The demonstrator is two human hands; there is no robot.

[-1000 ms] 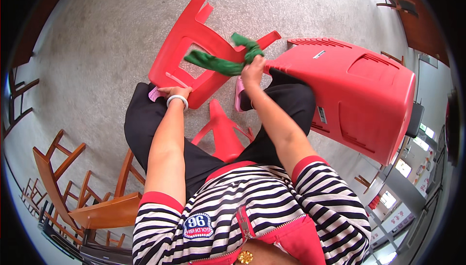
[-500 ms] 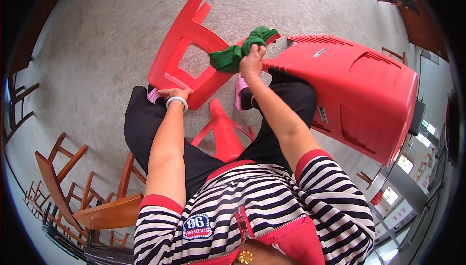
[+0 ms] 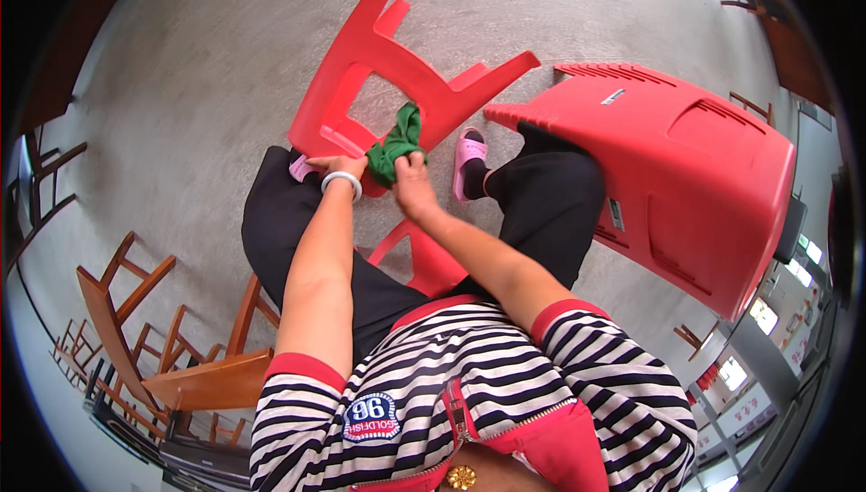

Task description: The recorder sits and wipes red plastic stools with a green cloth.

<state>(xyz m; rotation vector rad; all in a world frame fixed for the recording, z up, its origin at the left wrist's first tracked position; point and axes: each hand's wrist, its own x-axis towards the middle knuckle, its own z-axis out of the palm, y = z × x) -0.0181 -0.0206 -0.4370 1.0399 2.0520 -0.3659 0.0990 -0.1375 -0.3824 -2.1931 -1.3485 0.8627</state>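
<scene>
A red plastic stool (image 3: 406,68) lies tipped over on the floor in front of me, its legs pointing away. My left hand (image 3: 343,167), with a pale bracelet at its wrist, is closed on the stool's near edge. A crumpled green cloth (image 3: 397,147) is bunched in my right hand (image 3: 413,183). The cloth lies against the near part of the stool, beside my left hand. Part of the fingers of both hands is hidden.
A red stack of plastic stools (image 3: 677,158) lies on its side by my right leg. Between my thighs shows another red plastic seat (image 3: 435,262). Wooden benches (image 3: 212,382) stand at the lower left. My feet wear pink slippers (image 3: 469,151).
My right hand has drawn the green cloth from the stool's far right leg back toward my left hand. The left hand keeps its hold; the view has shifted slightly.
</scene>
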